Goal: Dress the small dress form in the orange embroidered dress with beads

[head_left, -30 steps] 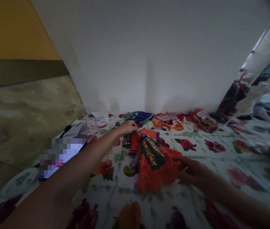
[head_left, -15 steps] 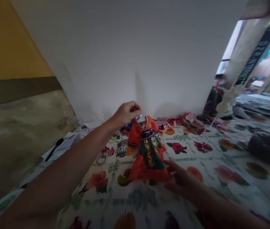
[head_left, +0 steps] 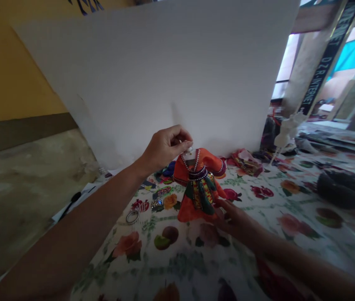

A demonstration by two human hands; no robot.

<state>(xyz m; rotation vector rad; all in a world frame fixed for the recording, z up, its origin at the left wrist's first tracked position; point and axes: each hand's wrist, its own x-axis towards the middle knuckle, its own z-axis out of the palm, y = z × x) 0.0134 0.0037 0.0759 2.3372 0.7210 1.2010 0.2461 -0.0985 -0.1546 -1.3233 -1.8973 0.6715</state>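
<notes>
Left hand: my left hand (head_left: 166, 148) is raised with the fingers (head_left: 182, 139) curled closed, thumb and forefinger pinched on a small white tab (head_left: 190, 149) at the neckline, holding it up.

Right hand: my right hand (head_left: 232, 219) is low on the right, fingers (head_left: 219, 205) loosely parted, their tips at the skirt's lower edge; I cannot tell whether they grip the cloth.

Held piece: a miniature orange dress (head_left: 199, 188) stands upright between my hands, its satiny skirt flared and creased, with a beaded neckline, a beaded waistband and a dark green panel patterned in yellow down the front.

Beneath: a floral cotton cloth (head_left: 152, 259), printed with roses and fruit, lies rumpled under the hem. A round bangle (head_left: 132, 217) and a glittering sequinned trim (head_left: 157, 204) sit left of the dress, well inside my left arm's reach.

Behind: a blue fabric bundle (head_left: 167, 169) and patterned fabric scraps (head_left: 246, 164) lie along the foot of a white board (head_left: 133, 83), whose matte surface stands tilted behind the dress.

Far right: a small white dress form (head_left: 287, 131) stands on a thin stand, and a dark rounded cushion (head_left: 345, 190) rests on the cloth.

Far left: a stone floor (head_left: 17, 196) meets a yellow wall (head_left: 4, 83).
</notes>
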